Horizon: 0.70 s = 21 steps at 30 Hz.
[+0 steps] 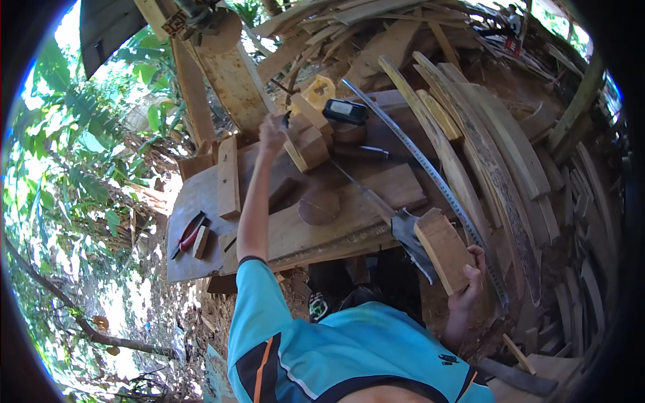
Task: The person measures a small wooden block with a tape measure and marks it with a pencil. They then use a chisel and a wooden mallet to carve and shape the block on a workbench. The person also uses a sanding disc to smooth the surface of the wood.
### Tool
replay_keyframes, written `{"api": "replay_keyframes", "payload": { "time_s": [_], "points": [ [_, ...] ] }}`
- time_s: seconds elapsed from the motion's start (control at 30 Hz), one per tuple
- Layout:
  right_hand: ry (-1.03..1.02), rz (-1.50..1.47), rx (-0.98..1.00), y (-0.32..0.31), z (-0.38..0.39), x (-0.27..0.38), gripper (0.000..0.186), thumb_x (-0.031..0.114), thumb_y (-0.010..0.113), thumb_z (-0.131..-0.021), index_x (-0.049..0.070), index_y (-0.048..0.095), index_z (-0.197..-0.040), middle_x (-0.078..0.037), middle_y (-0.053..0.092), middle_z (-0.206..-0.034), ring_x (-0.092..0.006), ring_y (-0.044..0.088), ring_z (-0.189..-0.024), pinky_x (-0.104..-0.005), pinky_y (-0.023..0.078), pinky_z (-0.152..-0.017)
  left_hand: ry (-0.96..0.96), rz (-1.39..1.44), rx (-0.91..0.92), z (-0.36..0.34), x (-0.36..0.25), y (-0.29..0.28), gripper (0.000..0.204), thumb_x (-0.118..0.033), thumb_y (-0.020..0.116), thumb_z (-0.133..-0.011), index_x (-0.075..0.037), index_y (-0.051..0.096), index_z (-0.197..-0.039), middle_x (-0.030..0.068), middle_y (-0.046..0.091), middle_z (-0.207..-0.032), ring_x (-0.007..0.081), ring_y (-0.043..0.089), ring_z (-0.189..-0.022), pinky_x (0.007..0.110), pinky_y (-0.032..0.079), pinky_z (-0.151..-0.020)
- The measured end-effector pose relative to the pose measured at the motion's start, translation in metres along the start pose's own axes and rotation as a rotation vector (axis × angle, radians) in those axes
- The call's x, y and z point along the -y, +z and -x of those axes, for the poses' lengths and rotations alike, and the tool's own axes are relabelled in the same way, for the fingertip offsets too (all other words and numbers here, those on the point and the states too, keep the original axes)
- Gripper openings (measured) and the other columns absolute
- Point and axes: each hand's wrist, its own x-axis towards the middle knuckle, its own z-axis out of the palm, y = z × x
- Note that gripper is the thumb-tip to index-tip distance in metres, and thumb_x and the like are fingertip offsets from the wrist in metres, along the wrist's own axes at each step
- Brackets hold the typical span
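My right hand (469, 274) grips the lower end of a thick wooden block (443, 248), tilted beside the table's near right corner. A dark grey cloth (411, 240) lies against the block's left side. My left arm reaches far across the table, and my left hand (271, 134) is closed by a small dark thing (287, 120) too small to name. Right beside that hand stand stacked wooden blocks (310, 149). A long thin-bladed tool (363, 189) with a wooden handle points from the cloth toward these blocks.
On the wooden table (191, 252) lie red-handled pliers (189, 235), a small wood piece (200, 242), an upright board (228, 178), a round wooden disc (318, 207) and a black case (345, 111). A metal ruler (430, 171) and long planks (497, 154) line the right. A post (228, 74) rises behind.
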Motion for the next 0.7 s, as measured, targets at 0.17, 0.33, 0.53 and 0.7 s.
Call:
{"api": "replay_keyframes", "payload": {
  "time_s": [0.17, 0.33, 0.53, 0.7],
  "points": [
    [-0.068, -0.292, -0.117, -0.013, 0.008, -0.014, 0.049, 0.027, 0.048, -0.074, 0.001, 0.042, -0.114, -0.015, 0.048, -0.111, -0.0247, 0.050, -0.101, -0.0320, 0.044, -0.082, -0.039, 0.506, 0.094, 0.090, -0.082, -0.048, 0.032, -0.005, 0.051, -0.078, 0.002, 0.051, -0.109, 0.0164, 0.057, -0.105, 0.0225, 0.055, -0.096, 0.033, 0.044, -0.081],
    [-0.038, -0.841, 0.213, -0.010, 0.000, -0.031, 0.052, 0.029, 0.040, -0.082, -0.001, 0.038, -0.124, -0.018, 0.048, -0.119, -0.0300, 0.050, -0.108, -0.0404, 0.045, -0.089, 0.262, 0.183, 0.385, 0.215, -0.133, -0.076, 0.038, -0.021, 0.059, -0.079, -0.006, 0.050, -0.112, 0.0145, 0.051, -0.110, 0.0283, 0.048, -0.103, 0.035, 0.037, -0.088],
    [0.235, -0.906, 0.326, 0.018, -0.002, -0.034, 0.049, 0.029, 0.037, -0.084, -0.002, 0.042, -0.121, -0.017, 0.054, -0.110, -0.0287, 0.054, -0.103, -0.0412, 0.047, -0.088, 0.278, -0.130, 0.210, 0.238, -0.141, -0.027, 0.049, -0.035, 0.062, -0.075, -0.012, 0.049, -0.116, 0.0136, 0.043, -0.120, 0.0303, 0.036, -0.116, 0.045, 0.022, -0.098],
    [0.302, -0.827, 0.283, 0.026, 0.000, -0.035, 0.052, 0.031, 0.036, -0.083, -0.007, 0.040, -0.118, -0.016, 0.052, -0.112, -0.0288, 0.053, -0.103, -0.0399, 0.046, -0.088, 0.238, 0.037, 0.210, 0.244, -0.137, -0.016, 0.051, -0.034, 0.061, -0.077, -0.011, 0.046, -0.120, 0.0136, 0.042, -0.122, 0.0309, 0.037, -0.116, 0.043, 0.025, -0.098]
  ]
}}
